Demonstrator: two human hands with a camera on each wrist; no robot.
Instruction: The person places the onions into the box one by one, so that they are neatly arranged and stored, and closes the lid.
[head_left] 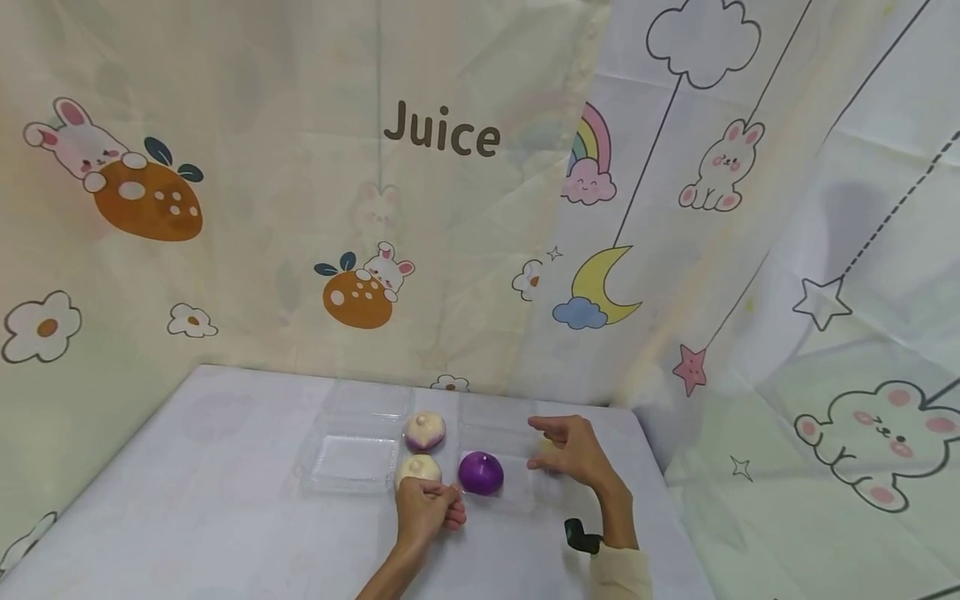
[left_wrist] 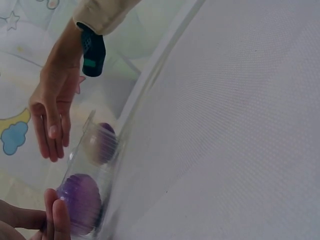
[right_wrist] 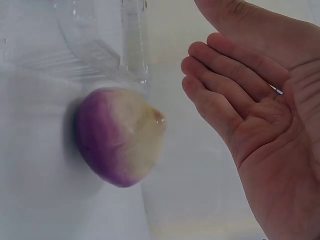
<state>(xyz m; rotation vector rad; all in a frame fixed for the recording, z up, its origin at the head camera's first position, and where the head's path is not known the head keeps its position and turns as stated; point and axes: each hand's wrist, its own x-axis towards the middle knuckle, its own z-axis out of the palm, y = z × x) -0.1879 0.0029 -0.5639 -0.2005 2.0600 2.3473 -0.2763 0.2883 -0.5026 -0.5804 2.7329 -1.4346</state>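
My left hand (head_left: pixel 427 508) is at the near side of a cream-topped turnip-like vegetable (head_left: pixel 418 473), its fingers loosely curled, and no held thing shows. In the left wrist view its fingertips (left_wrist: pixel 61 217) are right beside a purple one (left_wrist: pixel 82 202) seen through clear plastic. My right hand (head_left: pixel 573 450) is spread on the right, thumb apart from the fingers. The right wrist view shows its bare palm (right_wrist: pixel 280 125) and, apart from it, a purple-and-cream turnip-like vegetable (right_wrist: pixel 120 135). A smooth purple one (head_left: pixel 481 473) sits between the hands; another cream-and-purple one (head_left: pixel 425 429) stands behind.
A clear plastic container (head_left: pixel 356 475) is open on the left of the white table (head_left: pixel 187 517). Another clear plastic container (head_left: pixel 495 412) lies right of the middle. Printed cloth (head_left: pixel 262 250) hangs behind the table and along its right side.
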